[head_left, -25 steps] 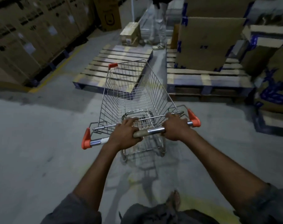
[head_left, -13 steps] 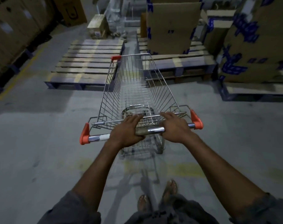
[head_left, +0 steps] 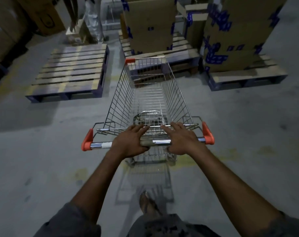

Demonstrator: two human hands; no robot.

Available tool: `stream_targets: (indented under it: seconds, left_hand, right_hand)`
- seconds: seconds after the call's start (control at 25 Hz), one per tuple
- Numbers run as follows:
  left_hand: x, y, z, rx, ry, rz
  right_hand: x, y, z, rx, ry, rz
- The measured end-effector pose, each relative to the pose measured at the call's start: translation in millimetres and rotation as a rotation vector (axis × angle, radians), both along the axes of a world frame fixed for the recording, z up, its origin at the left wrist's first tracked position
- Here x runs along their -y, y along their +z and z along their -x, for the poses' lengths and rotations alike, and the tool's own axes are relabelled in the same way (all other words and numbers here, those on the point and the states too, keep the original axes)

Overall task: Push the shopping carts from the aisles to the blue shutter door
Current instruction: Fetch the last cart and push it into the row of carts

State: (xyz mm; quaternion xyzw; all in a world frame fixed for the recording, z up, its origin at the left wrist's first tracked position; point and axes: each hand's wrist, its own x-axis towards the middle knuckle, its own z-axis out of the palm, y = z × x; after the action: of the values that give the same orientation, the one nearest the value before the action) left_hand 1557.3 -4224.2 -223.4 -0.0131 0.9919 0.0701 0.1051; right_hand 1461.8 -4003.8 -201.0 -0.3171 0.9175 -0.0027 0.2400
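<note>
Pressing cart handle (head_left: 160,142), left hand (head_left: 130,142), right hand (head_left: 183,140)

silver wire cart (head_left: 146,93), orange handle caps (head_left: 207,135)

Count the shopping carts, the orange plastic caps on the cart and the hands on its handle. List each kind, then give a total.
Shopping cart: 1
Orange caps: 3
Hands: 2 (left hand, right hand)
Total: 6

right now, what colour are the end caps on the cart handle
Orange-red, both end caps; the head view shows them best.
</note>
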Motion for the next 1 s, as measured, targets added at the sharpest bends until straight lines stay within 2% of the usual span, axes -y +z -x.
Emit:
stream_targets:
  seconds: [0.2, 0.28, 0.52, 0.64, 0.72, 0.88, 1.0]
  left_hand:
    - [-61, 0, -15, -0.038, -0.105, -0.007]
    - [-81, -2, -18, -0.064, -0.157, 0.006]
    - [-122, -3, -7, -0.186, -0.310, 0.003]
    - [-146, -6, -2, -0.289, -0.380, 0.026]
    - [-160, -8, 2, -0.319, -0.422, 0.058]
    - [-187, -2, 16, -0.257, -0.557, 0.010]
    - [-203, 3, 27, -0.253, -0.720, -0.004]
  right_hand:
    - [-53, -4, -37, 0.067, -0.216, 0.005]
    - [-69, -6, -54, 0.037, -0.306, 0.011]
    - [-117, -27, -100, -0.460, -0.432, 0.219]
    - [-128, -39, -111, -0.722, -0.489, 0.232]
    - [-130, -43, -115, -0.803, -0.543, 0.249]
    - [-138, -41, -123, -0.706, -0.716, 0.112]
    - [-159, -34, -127, -0.654, -0.771, 0.089]
